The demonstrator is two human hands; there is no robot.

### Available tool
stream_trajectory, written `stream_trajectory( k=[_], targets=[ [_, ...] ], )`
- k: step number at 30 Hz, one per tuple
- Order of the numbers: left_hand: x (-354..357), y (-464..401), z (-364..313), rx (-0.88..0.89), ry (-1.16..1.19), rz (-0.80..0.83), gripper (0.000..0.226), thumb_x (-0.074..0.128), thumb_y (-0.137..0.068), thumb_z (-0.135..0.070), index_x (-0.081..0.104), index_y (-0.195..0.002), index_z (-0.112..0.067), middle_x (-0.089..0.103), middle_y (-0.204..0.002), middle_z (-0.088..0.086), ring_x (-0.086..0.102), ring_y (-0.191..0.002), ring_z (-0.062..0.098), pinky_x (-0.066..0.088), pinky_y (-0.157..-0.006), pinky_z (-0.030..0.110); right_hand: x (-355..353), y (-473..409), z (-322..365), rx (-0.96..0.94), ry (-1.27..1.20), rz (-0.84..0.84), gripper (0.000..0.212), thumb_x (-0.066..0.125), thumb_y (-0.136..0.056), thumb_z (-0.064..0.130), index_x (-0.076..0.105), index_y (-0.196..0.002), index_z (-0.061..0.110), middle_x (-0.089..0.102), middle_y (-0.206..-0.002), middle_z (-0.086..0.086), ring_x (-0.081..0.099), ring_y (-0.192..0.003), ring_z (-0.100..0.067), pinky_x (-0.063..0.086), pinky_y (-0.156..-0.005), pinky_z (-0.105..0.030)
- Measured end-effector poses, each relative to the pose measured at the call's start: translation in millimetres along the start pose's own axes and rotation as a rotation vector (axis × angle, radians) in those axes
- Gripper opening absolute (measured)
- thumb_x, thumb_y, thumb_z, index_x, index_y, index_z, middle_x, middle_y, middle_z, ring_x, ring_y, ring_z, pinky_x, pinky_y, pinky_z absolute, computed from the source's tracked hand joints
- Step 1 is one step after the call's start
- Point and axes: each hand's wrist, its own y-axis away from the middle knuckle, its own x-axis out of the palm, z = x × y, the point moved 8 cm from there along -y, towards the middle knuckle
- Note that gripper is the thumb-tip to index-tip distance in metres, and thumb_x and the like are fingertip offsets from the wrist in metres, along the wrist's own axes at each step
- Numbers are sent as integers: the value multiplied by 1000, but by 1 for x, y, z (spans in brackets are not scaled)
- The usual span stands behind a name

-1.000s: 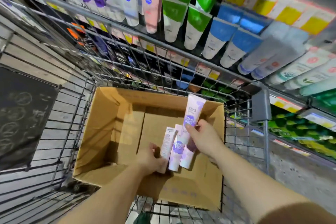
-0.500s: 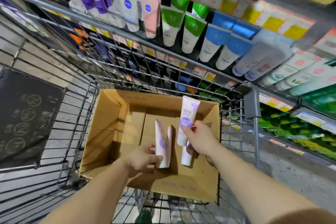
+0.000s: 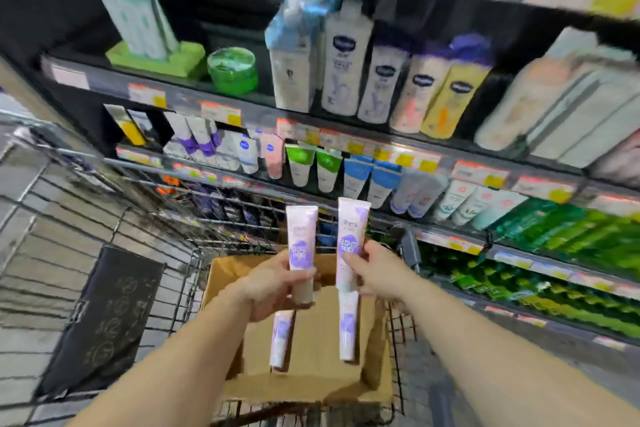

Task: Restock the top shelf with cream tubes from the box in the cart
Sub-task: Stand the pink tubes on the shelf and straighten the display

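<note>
- Hands: 2, left [image 3: 273,288] and right [image 3: 377,274].
- Cream tubes: 4, two in each hand; upper left [image 3: 300,239], lower left [image 3: 281,336], upper right [image 3: 350,236], lower right [image 3: 347,326].
- Box [image 3: 311,381]: 1, at 6 o'clock.
- Cart [image 3: 131,218]: 1.
- Green jar [image 3: 232,70]: 1, at 11 o'clock.
- Green-capped tubes [image 3: 313,166]: 2.
- Blue-capped tubes [image 3: 370,180]: 2.

Well above the fingers, a round green jar [image 3: 232,70] sits on a shelf beside a flat green pack [image 3: 157,57] carrying pale boxes. To its right stand white lotion bottles [image 3: 347,59] and a yellow bottle [image 3: 450,97]. One shelf lower, nearer the fingers, hang green-capped tubes [image 3: 313,165] and blue-capped tubes [image 3: 369,177]. Far left of the fingers, a dark sign [image 3: 104,319] hangs on wire mesh.
</note>
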Motion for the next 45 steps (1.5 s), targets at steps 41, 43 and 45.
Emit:
stream_trajectory(
  k=[41, 43, 45],
  targets=[
    [772, 10, -257, 778, -389, 348, 19, 65, -90, -12, 65, -109, -15, 73, -100, 10, 68, -93, 27, 55, -88, 46, -708, 385, -170, -409, -312, -798, 31, 69, -89, 20, 59, -118, 19, 67, -105, -2, 64, -88, -14, 56, -79, -32],
    [781, -3, -273, 793, -410, 332, 20, 68, -89, -16, 65, -108, -17, 73, -99, 6, 70, -94, 25, 57, -86, 45, -732, 380, -157, -403, -242, -842, 32, 69, -89, 21, 59, -119, 21, 67, -107, 2, 64, -96, -13, 55, -81, -27],
    [789, -13, -288, 804, -432, 321, 21, 70, -88, -18, 66, -108, -17, 73, -101, 6, 70, -94, 24, 58, -83, 40, -759, 375, -143, -394, -169, -911, 32, 69, -89, 25, 58, -118, 22, 67, -107, 5, 64, -96, -11, 52, -76, -22]
  ],
)
